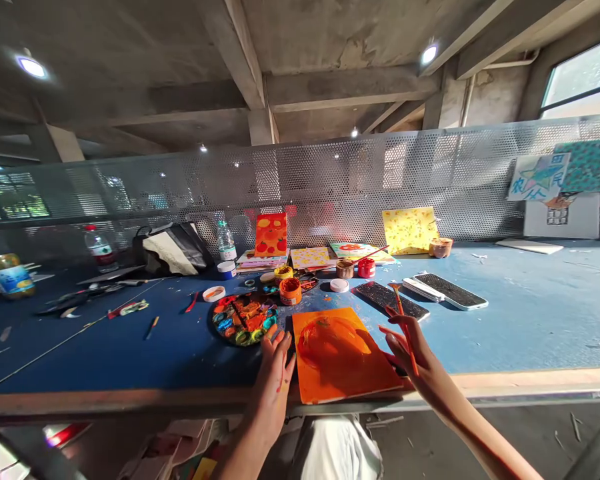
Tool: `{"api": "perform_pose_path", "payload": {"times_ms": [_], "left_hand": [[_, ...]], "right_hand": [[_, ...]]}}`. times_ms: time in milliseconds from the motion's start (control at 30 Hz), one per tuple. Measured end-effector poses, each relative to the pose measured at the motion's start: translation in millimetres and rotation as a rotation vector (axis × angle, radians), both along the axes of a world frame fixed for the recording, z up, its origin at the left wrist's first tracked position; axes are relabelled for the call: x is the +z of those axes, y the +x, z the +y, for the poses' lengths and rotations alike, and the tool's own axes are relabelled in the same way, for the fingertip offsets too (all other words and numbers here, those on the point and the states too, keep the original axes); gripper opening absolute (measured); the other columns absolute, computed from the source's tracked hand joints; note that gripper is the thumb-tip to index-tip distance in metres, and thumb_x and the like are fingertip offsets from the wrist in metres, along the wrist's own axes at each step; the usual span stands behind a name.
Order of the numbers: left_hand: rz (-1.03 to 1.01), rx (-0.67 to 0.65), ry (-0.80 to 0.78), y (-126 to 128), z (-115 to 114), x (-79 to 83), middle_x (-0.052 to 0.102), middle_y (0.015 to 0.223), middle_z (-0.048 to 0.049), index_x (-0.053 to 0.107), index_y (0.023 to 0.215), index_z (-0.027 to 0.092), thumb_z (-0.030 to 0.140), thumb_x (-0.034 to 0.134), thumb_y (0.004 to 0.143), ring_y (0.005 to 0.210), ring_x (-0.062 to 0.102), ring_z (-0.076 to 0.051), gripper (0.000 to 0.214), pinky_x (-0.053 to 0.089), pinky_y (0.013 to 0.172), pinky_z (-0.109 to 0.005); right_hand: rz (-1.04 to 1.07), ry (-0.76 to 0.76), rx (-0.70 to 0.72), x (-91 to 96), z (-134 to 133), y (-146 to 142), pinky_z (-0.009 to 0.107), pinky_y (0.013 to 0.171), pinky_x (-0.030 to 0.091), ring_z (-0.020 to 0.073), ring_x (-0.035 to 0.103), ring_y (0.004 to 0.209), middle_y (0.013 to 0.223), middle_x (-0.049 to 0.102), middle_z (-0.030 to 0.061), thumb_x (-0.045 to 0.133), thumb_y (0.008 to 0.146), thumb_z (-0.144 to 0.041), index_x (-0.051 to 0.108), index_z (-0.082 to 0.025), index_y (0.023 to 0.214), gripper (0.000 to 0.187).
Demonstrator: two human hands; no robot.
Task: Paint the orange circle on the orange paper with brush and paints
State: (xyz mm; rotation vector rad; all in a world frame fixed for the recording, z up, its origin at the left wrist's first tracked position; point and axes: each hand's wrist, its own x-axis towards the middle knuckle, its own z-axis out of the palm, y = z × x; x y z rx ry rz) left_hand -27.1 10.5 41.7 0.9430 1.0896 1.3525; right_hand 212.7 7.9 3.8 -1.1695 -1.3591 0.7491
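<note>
The left hand (275,380) is open, fingers spread, just beside the orange-painted board (345,353) lying at the near edge of the blue tabletop (530,313). The right hand (420,360) grips a paintbrush (405,340) over the board's right side. Left of the board lies a round palette (243,319) crusted with paint, with small paint jars (290,291) behind it. Two smartphones (420,297) lie to the right. Farther back, a yellow painted board (410,230) leans against a perforated metal screen (300,180). Above stretches a stained concrete ceiling (340,40) with heavy beams and round lights (429,55), and a window (580,80) opens at upper right.
</note>
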Motion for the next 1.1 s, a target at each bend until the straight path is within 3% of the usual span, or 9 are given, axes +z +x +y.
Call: {"api": "perform_pose_path", "payload": {"times_ms": [100,233,367,500,600,800,933,1100], "left_hand": [[-0.032,-0.031,-0.002,-11,-13,3.5,0.043,0.15,-0.0061,0.031,0.137,0.034,0.045,0.049,0.087,0.142,0.036,-0.021,0.054,0.035,0.115,-0.043],[-0.125,-0.045,-0.01,-14,-24,6.2,0.053,0.141,-0.0054,0.045,0.13,0.034,0.051,0.066,0.077,0.138,0.043,-0.025,0.06,0.032,0.116,-0.046],[-0.16,0.049,-0.011,-9,-30,1.9,0.045,0.148,-0.0023,0.053,0.121,0.035,0.048,0.073,0.071,0.141,0.037,-0.027,0.055,0.028,0.118,-0.046],[-0.104,0.055,0.093,-7,-31,-1.8,0.034,0.155,-0.0035,0.049,0.124,0.035,0.049,0.071,0.076,0.143,0.033,-0.026,0.055,0.028,0.118,-0.045],[-0.039,0.083,0.299,-6,-16,0.5,0.032,0.155,-0.0051,0.042,0.128,0.034,0.047,0.067,0.081,0.142,0.036,-0.023,0.054,0.027,0.119,-0.043],[0.053,0.098,0.654,-7,40,5.6,0.034,0.153,-0.0049,0.039,0.129,0.035,0.047,0.059,0.088,0.141,0.037,-0.022,0.047,0.027,0.118,-0.044],[0.041,0.115,0.714,-6,59,2.8,0.036,0.151,-0.0042,0.041,0.128,0.035,0.048,0.058,0.088,0.141,0.038,-0.022,0.045,0.027,0.118,-0.043],[0.021,0.114,0.68,-4,60,-3.0,0.037,0.151,-0.0055,0.043,0.126,0.034,0.048,0.059,0.087,0.14,0.038,-0.023,0.044,0.026,0.117,-0.045]], "right_hand": [[0.013,-0.083,0.087,10.3,-10,-2,0.041,0.072,0.062,0.0312,0.064,0.113,0.149,0.04,0.0167,0.049,0.08,-0.073,0.042,-0.029,0.105,0.052],[-0.011,-0.103,0.1,17.5,-13,-5,0.046,0.081,0.06,0.0285,0.068,0.101,0.153,0.034,0.0187,0.051,0.078,-0.074,0.042,-0.026,0.1,0.053],[0.046,-0.106,0.111,12.6,-14,-7,0.048,0.085,0.058,0.0298,0.068,0.104,0.156,0.028,0.0192,0.054,0.079,-0.071,0.042,-0.025,0.096,0.05],[0.106,-0.051,0.103,7.7,-15,-10,0.05,0.092,0.054,0.0254,0.07,0.097,0.157,0.027,0.0166,0.057,0.082,-0.063,0.042,-0.027,0.102,0.044],[0.209,0.051,0.094,11.6,-5,-16,0.048,0.098,0.05,0.0252,0.067,0.106,0.156,0.03,0.0126,0.06,0.083,-0.058,0.041,-0.029,0.105,0.041],[0.548,0.248,0.121,28.8,31,-29,0.044,0.098,0.052,0.024,0.064,0.113,0.149,0.037,0.0049,0.073,0.076,-0.048,0.043,-0.031,0.101,0.043],[0.635,0.281,0.145,28.5,43,-31,0.043,0.096,0.053,0.0225,0.061,0.117,0.149,0.036,0.0015,0.071,0.078,-0.042,0.045,-0.032,0.1,0.036],[0.663,0.258,0.148,21.4,48,-29,0.042,0.093,0.054,0.0239,0.057,0.123,0.149,0.037,-0.0001,0.072,0.077,-0.04,0.047,-0.032,0.099,0.034]]}}
